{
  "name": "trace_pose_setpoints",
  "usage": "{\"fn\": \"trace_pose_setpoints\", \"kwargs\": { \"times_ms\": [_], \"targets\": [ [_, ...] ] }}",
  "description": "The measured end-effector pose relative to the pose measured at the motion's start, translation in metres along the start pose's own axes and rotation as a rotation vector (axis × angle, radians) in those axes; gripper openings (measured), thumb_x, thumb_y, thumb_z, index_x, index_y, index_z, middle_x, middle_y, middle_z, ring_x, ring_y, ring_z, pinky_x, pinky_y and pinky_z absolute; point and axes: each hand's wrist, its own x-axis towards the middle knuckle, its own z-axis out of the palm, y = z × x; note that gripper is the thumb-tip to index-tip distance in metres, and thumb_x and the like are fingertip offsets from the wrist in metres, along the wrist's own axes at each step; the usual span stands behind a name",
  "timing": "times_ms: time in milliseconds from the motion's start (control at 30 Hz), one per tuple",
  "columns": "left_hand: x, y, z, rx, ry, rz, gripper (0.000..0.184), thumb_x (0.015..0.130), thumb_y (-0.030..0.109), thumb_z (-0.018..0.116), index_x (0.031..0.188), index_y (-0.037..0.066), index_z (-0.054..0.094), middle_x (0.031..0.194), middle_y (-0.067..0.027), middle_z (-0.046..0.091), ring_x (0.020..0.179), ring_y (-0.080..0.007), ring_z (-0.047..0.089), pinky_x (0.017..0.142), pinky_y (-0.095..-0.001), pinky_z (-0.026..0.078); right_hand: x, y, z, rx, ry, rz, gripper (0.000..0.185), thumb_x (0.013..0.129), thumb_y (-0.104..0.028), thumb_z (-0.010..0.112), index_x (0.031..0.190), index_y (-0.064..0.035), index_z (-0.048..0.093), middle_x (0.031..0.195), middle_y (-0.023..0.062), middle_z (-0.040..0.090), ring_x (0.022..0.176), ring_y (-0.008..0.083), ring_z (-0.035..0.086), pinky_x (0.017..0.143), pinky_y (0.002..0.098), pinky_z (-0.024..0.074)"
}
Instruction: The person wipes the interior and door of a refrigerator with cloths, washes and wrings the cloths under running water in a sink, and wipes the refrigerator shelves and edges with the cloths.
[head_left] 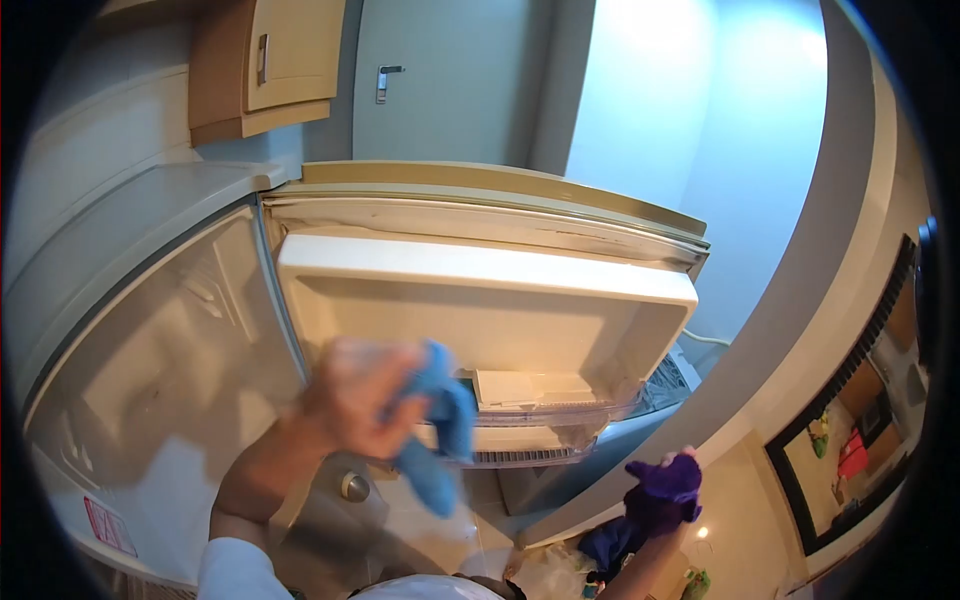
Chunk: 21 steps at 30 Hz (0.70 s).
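Note:
My left hand (362, 400) is raised in front of the open refrigerator door (480, 325), blurred by motion. It is closed on a blue cloth (440, 420), whose loose end hangs down past the door shelf. Low on the right, my right hand (688, 456) grips a bunched purple cloth (662, 495) that covers most of the fingers. On the door's inner side, a white box-like piece (505, 388) sits on the shelf behind a clear rail (560, 412). The pale refrigerator compartment (170, 340) stands open on the left.
A wooden wall cabinet (295, 55) hangs at the upper left, beside a grey door (450, 90) with a lever handle. A curved-looking wall edge (800, 370) runs down the right, near a black-framed mirror (850, 450). Plastic bags (555, 570) and small items lie on the floor.

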Motion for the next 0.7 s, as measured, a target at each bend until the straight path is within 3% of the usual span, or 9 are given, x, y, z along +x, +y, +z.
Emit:
{"fn": "trace_pose_setpoints", "kwargs": {
  "times_ms": [67, 100, 167, 267, 333, 400, 533, 600, 700],
  "targets": [
    [-0.003, 0.007, -0.022, -0.010, 0.285, -0.354, 0.026, 0.075, 0.009, 0.052, 0.099, 0.002, 0.047, 0.066, -0.0089, 0.049, 0.057, -0.0214, 0.053, 0.053, -0.0311, 0.043, 0.028, -0.008, -0.030, -0.896, 0.121, -0.066, 0.012, 0.093, -0.020, 0.042, 0.099, -0.0093, 0.046, 0.079, 0.0072, 0.051, 0.074, 0.0199, 0.054, 0.065, 0.0356, 0.0493],
    [0.008, 0.009, -0.033, -0.152, 0.455, -0.595, 0.027, 0.078, 0.010, 0.048, 0.104, 0.003, 0.044, 0.070, -0.0096, 0.050, 0.061, -0.0204, 0.054, 0.056, -0.0314, 0.043, 0.042, -0.002, 0.008, -0.145, 0.188, -0.156, 0.014, 0.095, -0.022, 0.039, 0.101, -0.0122, 0.047, 0.078, 0.0091, 0.055, 0.068, 0.0227, 0.056, 0.063, 0.0383, 0.0496],
    [0.031, 0.000, -0.050, -0.075, 0.666, -0.760, 0.033, 0.084, 0.018, 0.043, 0.113, 0.003, 0.038, 0.093, -0.0088, 0.050, 0.078, -0.0147, 0.047, 0.072, -0.0304, 0.043, 0.065, -0.010, 0.054, -0.271, 0.141, -0.266, 0.013, 0.093, -0.017, 0.043, 0.104, -0.0088, 0.047, 0.088, 0.0085, 0.057, 0.077, 0.0199, 0.059, 0.071, 0.0334, 0.0505],
    [0.079, -0.005, -0.041, 0.145, 0.674, -0.791, 0.026, 0.089, 0.015, 0.040, 0.112, 0.004, 0.038, 0.093, -0.0120, 0.052, 0.080, -0.0205, 0.050, 0.074, -0.0336, 0.044, 0.093, -0.019, 0.079, -0.340, 0.115, -0.324, 0.021, 0.090, -0.010, 0.048, 0.111, -0.0048, 0.046, 0.099, 0.0107, 0.058, 0.091, 0.0185, 0.060, 0.081, 0.0314, 0.0501],
    [0.083, -0.045, -0.008, 0.398, 0.549, -0.533, 0.022, 0.091, 0.013, 0.040, 0.110, 0.001, 0.038, 0.091, -0.0209, 0.054, 0.080, -0.0345, 0.056, 0.073, -0.0413, 0.045, 0.116, -0.021, 0.073, -0.213, 0.195, -0.351, 0.024, 0.091, -0.008, 0.046, 0.115, -0.0029, 0.047, 0.104, 0.0116, 0.057, 0.096, 0.0203, 0.059, 0.084, 0.0334, 0.0496],
    [0.103, -0.029, 0.050, 0.285, 0.433, -0.600, 0.021, 0.091, 0.012, 0.043, 0.109, 0.001, 0.042, 0.098, -0.0225, 0.056, 0.087, -0.0386, 0.057, 0.077, -0.0427, 0.045, 0.134, -0.016, 0.081, -0.233, 0.257, -0.422, 0.025, 0.091, -0.004, 0.040, 0.113, -0.0006, 0.050, 0.107, 0.0112, 0.055, 0.095, 0.0209, 0.058, 0.088, 0.0321, 0.0470],
    [0.145, 0.018, 0.142, 0.112, 0.284, -0.435, 0.015, 0.086, 0.010, 0.053, 0.097, 0.000, 0.056, 0.092, -0.0209, 0.060, 0.089, -0.0396, 0.057, 0.078, -0.0423, 0.046, 0.175, 0.010, 0.049, -0.583, 0.245, -0.490, 0.032, 0.083, 0.003, 0.035, 0.109, -0.0003, 0.052, 0.102, 0.0095, 0.055, 0.088, 0.0188, 0.058, 0.082, 0.0303, 0.0484],
    [0.166, 0.035, 0.189, 0.108, 0.222, -0.303, 0.012, 0.081, 0.006, 0.058, 0.092, 0.002, 0.061, 0.086, -0.0177, 0.063, 0.085, -0.0361, 0.059, 0.074, -0.0410, 0.047, 0.173, 0.020, 0.043, -0.184, 0.083, -0.211, 0.033, 0.080, 0.004, 0.035, 0.108, -0.0008, 0.053, 0.098, 0.0080, 0.056, 0.087, 0.0164, 0.058, 0.079, 0.0287, 0.0485],
    [0.190, 0.069, 0.243, 0.115, 0.224, -0.122, 0.015, 0.075, 0.004, 0.063, 0.090, 0.005, 0.063, 0.078, -0.0130, 0.061, 0.077, -0.0296, 0.060, 0.069, -0.0358, 0.048, 0.174, 0.030, 0.027, -0.247, 0.078, -0.199, 0.022, 0.087, -0.005, 0.042, 0.106, -0.0015, 0.052, 0.098, 0.0062, 0.057, 0.089, 0.0142, 0.057, 0.081, 0.0268, 0.0471]
  ]
}}
